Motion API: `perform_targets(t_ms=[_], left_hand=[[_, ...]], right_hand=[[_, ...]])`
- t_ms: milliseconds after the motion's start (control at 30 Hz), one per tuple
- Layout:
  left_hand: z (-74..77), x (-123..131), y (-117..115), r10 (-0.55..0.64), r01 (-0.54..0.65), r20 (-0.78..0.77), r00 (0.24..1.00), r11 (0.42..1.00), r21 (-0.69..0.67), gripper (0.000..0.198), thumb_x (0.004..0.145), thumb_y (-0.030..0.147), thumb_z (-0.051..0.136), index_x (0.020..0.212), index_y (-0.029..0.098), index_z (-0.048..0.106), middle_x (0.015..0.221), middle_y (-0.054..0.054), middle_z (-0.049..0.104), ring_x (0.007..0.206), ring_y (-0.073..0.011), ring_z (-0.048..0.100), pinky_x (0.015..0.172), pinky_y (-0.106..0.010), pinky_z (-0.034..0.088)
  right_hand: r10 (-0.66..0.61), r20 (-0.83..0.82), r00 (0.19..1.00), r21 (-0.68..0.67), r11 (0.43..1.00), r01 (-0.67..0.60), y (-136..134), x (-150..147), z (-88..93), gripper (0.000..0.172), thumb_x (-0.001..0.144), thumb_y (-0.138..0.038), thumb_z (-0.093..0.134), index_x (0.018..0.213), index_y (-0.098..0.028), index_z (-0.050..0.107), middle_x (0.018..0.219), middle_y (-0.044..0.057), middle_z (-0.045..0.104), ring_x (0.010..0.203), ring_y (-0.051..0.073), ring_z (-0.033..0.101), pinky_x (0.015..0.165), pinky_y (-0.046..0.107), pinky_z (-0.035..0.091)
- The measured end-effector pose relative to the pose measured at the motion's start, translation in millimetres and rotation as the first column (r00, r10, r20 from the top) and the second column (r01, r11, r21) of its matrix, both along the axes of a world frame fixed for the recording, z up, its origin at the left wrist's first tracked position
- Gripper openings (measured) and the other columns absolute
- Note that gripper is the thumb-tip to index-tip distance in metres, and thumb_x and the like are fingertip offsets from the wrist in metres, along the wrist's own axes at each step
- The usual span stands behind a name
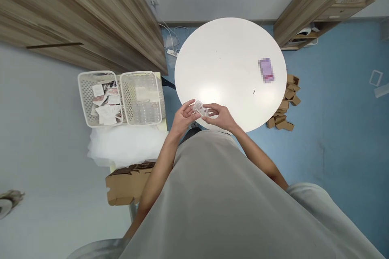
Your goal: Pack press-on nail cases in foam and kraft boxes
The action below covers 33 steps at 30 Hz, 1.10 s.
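Observation:
Over the near edge of the round white table (231,60), both hands meet at a small clear plastic box (199,107). My left hand (183,117) cradles its left side, fingers curled behind it and thumb in front. From the right, my right hand (219,116) pinches the box between thumb and fingers. The box looks tilted, and whether its lid is up is too small to tell. Further right on the tabletop lies a purple item (266,70), blurred by pixel blocks.
Left of the table stand a white basket of packets (106,101) and another with clear plastic boxes (146,111). White plastic bags (127,145) and flattened cardboard (126,186) lie nearer. Small cardboard boxes (285,107) are heaped beyond the table's right edge. Wooden cabinets (115,12) flank it.

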<state>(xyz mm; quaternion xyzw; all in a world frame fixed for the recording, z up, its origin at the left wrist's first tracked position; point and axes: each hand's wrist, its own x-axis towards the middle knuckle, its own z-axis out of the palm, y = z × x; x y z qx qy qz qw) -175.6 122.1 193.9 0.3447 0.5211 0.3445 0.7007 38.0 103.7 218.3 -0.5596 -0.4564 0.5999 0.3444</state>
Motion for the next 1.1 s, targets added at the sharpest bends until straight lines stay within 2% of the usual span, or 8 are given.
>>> perform_targets(t_ms=[333, 667, 767, 900, 967, 1100], left_hand=[[-5.2, 0.2, -18.1, 0.058, -0.059, 0.074, 0.996, 0.998, 0.012, 0.085, 0.065, 0.053, 0.106, 0.139, 0.022, 0.076, 0.144, -0.016, 0.078, 0.144, -0.0393, 0.069, 0.125, -0.056, 0.055], [-8.3, -1.6, -24.6, 0.07, -0.078, 0.163, 0.984, 0.996, 0.046, 0.083, 0.066, 0.048, 0.108, 0.14, 0.024, 0.078, 0.144, -0.016, 0.078, 0.143, -0.0387, 0.07, 0.127, -0.057, 0.052], [-6.4, -3.7, -27.2, 0.066, -0.076, 0.179, 0.982, 0.996, 0.049, 0.082, 0.067, 0.049, 0.108, 0.139, 0.024, 0.078, 0.145, -0.015, 0.078, 0.144, -0.039, 0.069, 0.128, -0.058, 0.052], [0.0, -7.2, -28.8, 0.052, -0.065, 0.231, 0.971, 0.997, 0.046, 0.076, 0.072, 0.049, 0.106, 0.139, 0.025, 0.078, 0.149, -0.016, 0.075, 0.145, -0.039, 0.068, 0.13, -0.06, 0.049], [3.9, -9.9, -28.0, 0.029, -0.043, 0.252, 0.967, 0.998, 0.048, 0.081, 0.072, 0.05, 0.106, 0.143, 0.025, 0.075, 0.15, -0.017, 0.073, 0.146, -0.0402, 0.067, 0.131, -0.06, 0.047], [12.0, -17.1, -26.0, -0.026, 0.014, 0.292, 0.956, 0.999, 0.042, 0.1, 0.068, 0.057, 0.107, 0.155, 0.027, 0.067, 0.153, -0.02, 0.07, 0.151, -0.044, 0.061, 0.132, -0.061, 0.046]], right_hand=[[0.064, 0.034, 0.997, 0.077, 0.995, -0.066, -3.9, 5.3, 10.6, 0.052, 0.08, -0.036, 0.091, 0.13, -0.025, 0.085, 0.134, 0.007, 0.08, 0.118, 0.029, 0.079, 0.113, 0.051, 0.066], [0.081, 0.042, 0.996, 0.094, 0.992, -0.085, -8.7, 4.4, 18.3, 0.055, 0.079, -0.041, 0.089, 0.131, -0.025, 0.085, 0.136, 0.009, 0.079, 0.121, 0.031, 0.078, 0.094, 0.045, 0.075], [0.058, -0.001, 0.998, 0.062, 0.996, -0.058, -9.7, 4.7, 15.7, 0.054, 0.079, -0.044, 0.089, 0.129, -0.024, 0.086, 0.135, 0.01, 0.081, 0.122, 0.033, 0.078, 0.089, 0.043, 0.075], [0.01, -0.081, 0.997, -0.012, 1.0, -0.011, -8.1, 8.3, 12.4, 0.051, 0.081, -0.052, 0.088, 0.123, -0.022, 0.087, 0.129, 0.01, 0.084, 0.12, 0.034, 0.08, 0.091, 0.044, 0.074], [-0.002, -0.134, 0.991, -0.043, 0.999, -0.004, -5.6, 10.3, 13.9, 0.051, 0.082, -0.057, 0.089, 0.12, -0.023, 0.086, 0.129, 0.01, 0.084, 0.116, 0.032, 0.082, 0.089, 0.042, 0.074], [-0.068, -0.263, 0.962, -0.139, 0.99, 0.032, 2.1, 11.3, 23.7, 0.061, 0.086, -0.076, 0.081, 0.115, -0.022, 0.08, 0.121, 0.011, 0.085, 0.097, 0.027, 0.084, 0.074, 0.037, 0.073]])
